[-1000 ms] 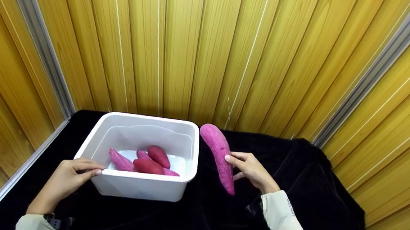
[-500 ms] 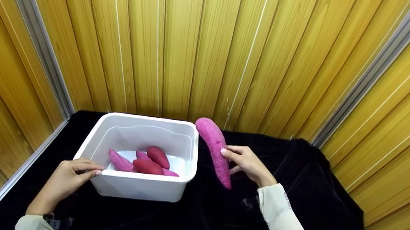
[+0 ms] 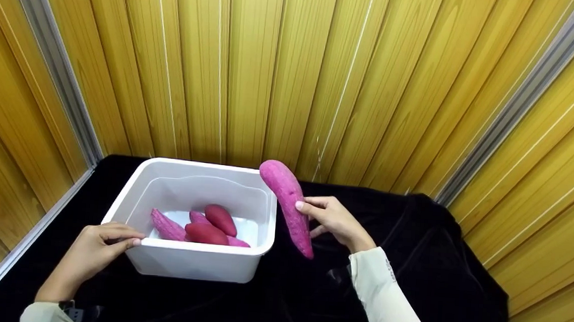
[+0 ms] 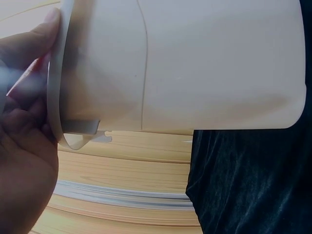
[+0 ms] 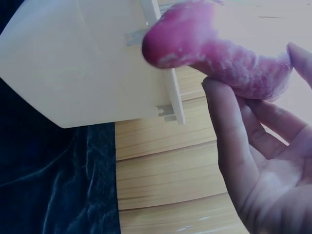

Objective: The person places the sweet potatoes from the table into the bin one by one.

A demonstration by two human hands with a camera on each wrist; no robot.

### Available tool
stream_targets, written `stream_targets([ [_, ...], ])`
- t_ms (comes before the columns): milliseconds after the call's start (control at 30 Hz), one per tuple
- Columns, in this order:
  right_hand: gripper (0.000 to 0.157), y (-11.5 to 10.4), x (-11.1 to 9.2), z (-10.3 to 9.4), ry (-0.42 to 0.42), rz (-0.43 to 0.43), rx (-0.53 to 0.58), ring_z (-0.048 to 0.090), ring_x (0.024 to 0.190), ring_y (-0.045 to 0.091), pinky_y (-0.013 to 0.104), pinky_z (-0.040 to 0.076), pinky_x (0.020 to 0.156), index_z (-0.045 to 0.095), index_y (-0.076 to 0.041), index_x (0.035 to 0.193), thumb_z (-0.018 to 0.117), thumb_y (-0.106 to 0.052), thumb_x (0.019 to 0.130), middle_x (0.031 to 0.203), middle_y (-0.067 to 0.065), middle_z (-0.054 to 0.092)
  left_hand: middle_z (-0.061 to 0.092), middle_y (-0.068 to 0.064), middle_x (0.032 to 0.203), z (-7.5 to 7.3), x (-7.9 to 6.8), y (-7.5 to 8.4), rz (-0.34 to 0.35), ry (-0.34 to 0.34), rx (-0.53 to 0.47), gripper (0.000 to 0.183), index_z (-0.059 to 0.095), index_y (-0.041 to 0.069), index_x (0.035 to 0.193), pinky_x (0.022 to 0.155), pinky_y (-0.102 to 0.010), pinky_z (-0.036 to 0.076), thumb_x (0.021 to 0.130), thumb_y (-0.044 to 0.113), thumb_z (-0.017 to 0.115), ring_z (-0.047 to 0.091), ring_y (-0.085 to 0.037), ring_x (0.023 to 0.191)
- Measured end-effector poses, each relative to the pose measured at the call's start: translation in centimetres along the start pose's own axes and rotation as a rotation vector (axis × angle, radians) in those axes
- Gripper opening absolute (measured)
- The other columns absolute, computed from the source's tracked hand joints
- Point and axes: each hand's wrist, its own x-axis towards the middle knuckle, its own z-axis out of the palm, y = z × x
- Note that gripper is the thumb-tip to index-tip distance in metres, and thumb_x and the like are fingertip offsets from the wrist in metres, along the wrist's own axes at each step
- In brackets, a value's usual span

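Observation:
A long purple sweet potato (image 3: 289, 201) is held by my right hand (image 3: 336, 220), thumb on the near side and fingers behind it. Its thick upper end overlaps the right rim of the white plastic bin (image 3: 194, 260) in the head view. The right wrist view shows the sweet potato (image 5: 229, 58) pinched between thumb and fingers, beside the bin's outer wall. My left hand (image 3: 96, 248) pinches the bin's near-left rim. Inside the bin lie several sweet potatoes: two dark red ones (image 3: 207, 233) on top and purple ones (image 3: 167, 225) beside and under them.
Black velvety cloth (image 3: 389, 208) covers the surface beneath the bin. Yellow wood-look panels (image 3: 298, 71) rise behind and at both sides, with grey metal strips (image 3: 513, 101) at the corners.
My right hand has carried the sweet potato left and slightly up, from beside the bin to its right rim. The left hand has stayed at the rim.

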Motion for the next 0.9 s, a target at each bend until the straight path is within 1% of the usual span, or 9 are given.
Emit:
stream_targets([
  [333, 0.047, -1.2, 1.0, 1.1, -0.002, 0.017, 0.014, 0.064, 0.079, 0.014, 0.037, 0.059, 0.060, 0.063, -0.001, 0.123, 0.068, -0.032, 0.089, 0.090, 0.003, 0.069, 0.072, 0.005, 0.078, 0.1, -0.1, 0.0, -0.003, 0.007, -0.002, 0.021, 0.078, 0.007, 0.080, 0.072, -0.002, 0.044, 0.067, -0.009, 0.080, 0.060, 0.010, 0.078],
  [600, 0.044, -1.9, 2.0, 2.1, 0.001, 0.038, 0.018, 0.066, 0.079, 0.015, 0.037, 0.059, 0.062, 0.066, -0.003, 0.120, 0.068, -0.035, 0.089, 0.091, 0.004, 0.070, 0.072, 0.007, 0.078, -0.1, -0.1, 0.1, -0.018, 0.006, 0.001, 0.022, 0.078, 0.009, 0.079, 0.072, -0.002, 0.044, 0.067, -0.009, 0.079, 0.060, 0.010, 0.077],
  [900, 0.047, -2.4, 3.2, 3.0, -0.004, 0.057, 0.030, 0.068, 0.083, 0.017, 0.039, 0.059, 0.064, 0.064, -0.005, 0.124, 0.068, -0.035, 0.089, 0.099, 0.009, 0.072, 0.072, 0.006, 0.078, -0.1, -0.3, 0.2, -0.029, 0.011, -0.011, 0.022, 0.078, 0.009, 0.079, 0.072, -0.002, 0.044, 0.067, -0.010, 0.079, 0.060, 0.009, 0.077],
])
